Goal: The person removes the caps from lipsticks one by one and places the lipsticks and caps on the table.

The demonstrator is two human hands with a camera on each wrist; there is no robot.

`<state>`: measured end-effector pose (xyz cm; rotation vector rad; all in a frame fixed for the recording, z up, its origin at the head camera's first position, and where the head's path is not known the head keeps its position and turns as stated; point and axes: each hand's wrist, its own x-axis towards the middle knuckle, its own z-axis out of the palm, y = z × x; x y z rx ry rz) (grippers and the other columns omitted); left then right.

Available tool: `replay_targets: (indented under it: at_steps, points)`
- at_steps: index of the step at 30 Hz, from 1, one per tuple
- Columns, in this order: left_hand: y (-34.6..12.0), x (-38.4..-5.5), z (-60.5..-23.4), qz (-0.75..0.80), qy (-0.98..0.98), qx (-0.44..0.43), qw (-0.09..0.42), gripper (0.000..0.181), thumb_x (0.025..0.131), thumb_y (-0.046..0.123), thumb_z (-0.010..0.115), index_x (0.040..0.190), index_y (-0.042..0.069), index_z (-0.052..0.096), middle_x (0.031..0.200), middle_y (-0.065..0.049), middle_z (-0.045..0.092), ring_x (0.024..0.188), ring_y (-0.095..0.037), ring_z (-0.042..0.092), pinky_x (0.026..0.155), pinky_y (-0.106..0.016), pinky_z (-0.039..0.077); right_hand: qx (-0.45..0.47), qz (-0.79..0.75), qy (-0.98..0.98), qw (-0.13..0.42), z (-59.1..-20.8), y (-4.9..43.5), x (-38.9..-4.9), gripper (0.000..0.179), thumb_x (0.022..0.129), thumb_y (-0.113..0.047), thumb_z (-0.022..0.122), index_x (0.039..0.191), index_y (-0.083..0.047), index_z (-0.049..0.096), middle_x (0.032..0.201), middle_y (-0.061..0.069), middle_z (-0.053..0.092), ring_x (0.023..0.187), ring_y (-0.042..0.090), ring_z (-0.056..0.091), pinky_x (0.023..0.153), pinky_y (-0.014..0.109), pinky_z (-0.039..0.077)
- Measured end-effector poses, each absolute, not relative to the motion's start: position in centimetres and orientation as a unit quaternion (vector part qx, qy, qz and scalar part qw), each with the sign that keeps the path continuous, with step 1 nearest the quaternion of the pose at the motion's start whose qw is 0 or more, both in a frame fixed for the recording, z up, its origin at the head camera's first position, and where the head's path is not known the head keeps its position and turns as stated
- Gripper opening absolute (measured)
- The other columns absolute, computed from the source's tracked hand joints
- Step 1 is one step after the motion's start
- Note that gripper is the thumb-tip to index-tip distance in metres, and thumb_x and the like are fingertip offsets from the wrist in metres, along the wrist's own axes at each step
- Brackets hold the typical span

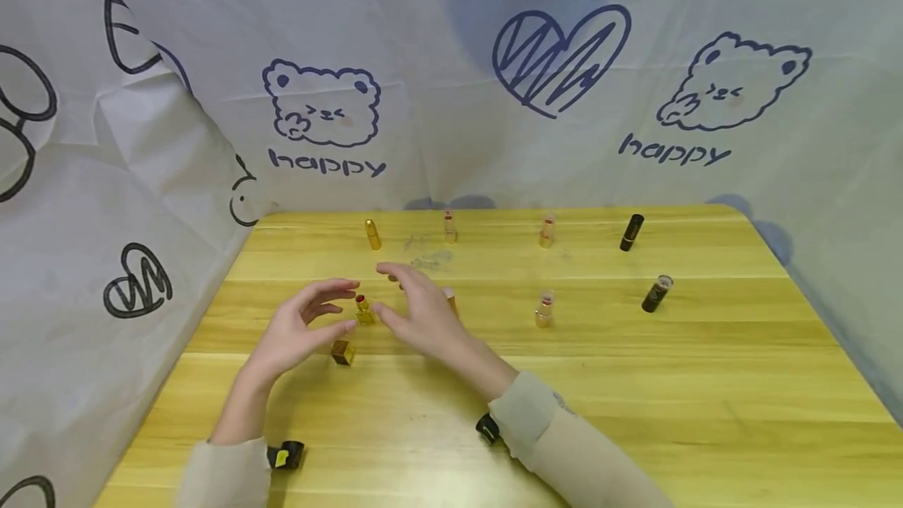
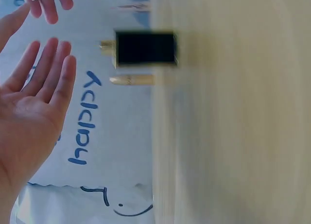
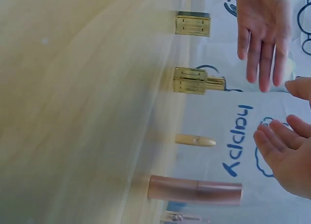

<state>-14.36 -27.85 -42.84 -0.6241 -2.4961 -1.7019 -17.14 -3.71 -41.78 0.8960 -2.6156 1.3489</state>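
A gold lipstick [image 1: 364, 312] with its red tip bare stands upright on the wooden table, between my two hands. On its left side, my left hand [image 1: 299, 328] is held with fingers spread and nothing in them. My right hand [image 1: 426, 312] is on the other side, also empty, its fingers loosely bent. Nearer to me stands a square gold cap [image 1: 342, 352]; its dark face [image 2: 146, 48] partly covers the lipstick in the left wrist view. The right wrist view has the cap and the lipstick [image 3: 190, 80] apart, both hands above table level.
Behind stand a gold bullet-shaped tube [image 1: 372, 234], two clear-capped lipsticks [image 1: 450, 227] and a black tube [image 1: 631, 233]. A pinkish tube [image 3: 194, 190] is partly hidden by my right hand in the head view. Rightward are another clear-capped lipstick [image 1: 544, 310] and a dark tube [image 1: 657, 294].
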Motion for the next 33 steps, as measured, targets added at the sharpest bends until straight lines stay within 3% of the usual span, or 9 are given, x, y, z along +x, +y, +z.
replay_targets:
  at_steps: [7, 13, 15, 20, 33]
  points:
    - [-25.6, -14.8, -41.9, -0.603, -0.762, -0.222, 0.087, 0.07, 0.092, -0.011, 0.072, 0.155, 0.004, 0.046, 0.157, -0.017, 0.048, 0.139, -0.026, 0.051, 0.111, -0.031, 0.048, 0.302, 0.478, -0.816, 0.118, -41.4, -1.8, -16.0, 0.059, 0.1, -0.021, 0.071, 0.153, -0.007, 0.048, 0.153, 0.01, 0.054, 0.14, 0.029, 0.051, 0.117, 0.047, 0.044]
    - [-24.1, -15.6, -41.6, -0.606, -0.757, -0.231, 0.08, 0.08, 0.091, -0.012, 0.072, 0.16, 0.011, 0.04, 0.164, -0.012, 0.039, 0.149, -0.029, 0.04, 0.117, -0.029, 0.041, 0.298, 0.491, -0.803, 0.16, -41.2, 0.2, -15.7, 0.063, 0.101, -0.021, 0.07, 0.157, -0.008, 0.044, 0.154, 0.01, 0.053, 0.143, 0.029, 0.049, 0.118, 0.05, 0.042]
    - [-23.6, -15.7, -41.7, -0.604, -0.761, -0.226, 0.068, 0.083, 0.091, -0.01, 0.073, 0.162, 0.015, 0.038, 0.166, -0.008, 0.038, 0.15, -0.028, 0.038, 0.12, -0.034, 0.039, 0.294, 0.494, -0.801, 0.167, -41.2, 1.0, -15.6, 0.065, 0.101, -0.022, 0.07, 0.158, -0.007, 0.042, 0.155, 0.012, 0.052, 0.144, 0.03, 0.047, 0.118, 0.052, 0.041]
    - [-22.1, -16.3, -42.1, -0.597, -0.768, -0.228, 0.037, 0.086, 0.091, -0.004, 0.076, 0.163, 0.017, 0.034, 0.167, -0.003, 0.036, 0.152, -0.026, 0.036, 0.123, -0.049, 0.034, 0.266, 0.528, -0.79, 0.161, -41.4, 2.8, -15.8, 0.067, 0.102, -0.022, 0.067, 0.16, -0.007, 0.036, 0.159, 0.01, 0.047, 0.148, 0.028, 0.042, 0.121, 0.054, 0.037]
    - [-19.5, -18.4, -44.3, -0.64, -0.734, -0.228, -0.023, 0.081, 0.094, -0.005, 0.073, 0.163, 0.007, 0.032, 0.167, -0.012, 0.036, 0.149, -0.034, 0.04, 0.121, -0.058, 0.033, 0.19, 0.584, -0.783, 0.099, -42.9, 5.5, -16.6, 0.07, 0.107, -0.027, 0.061, 0.164, -0.008, 0.026, 0.163, 0.008, 0.042, 0.15, 0.028, 0.039, 0.123, 0.047, 0.035]
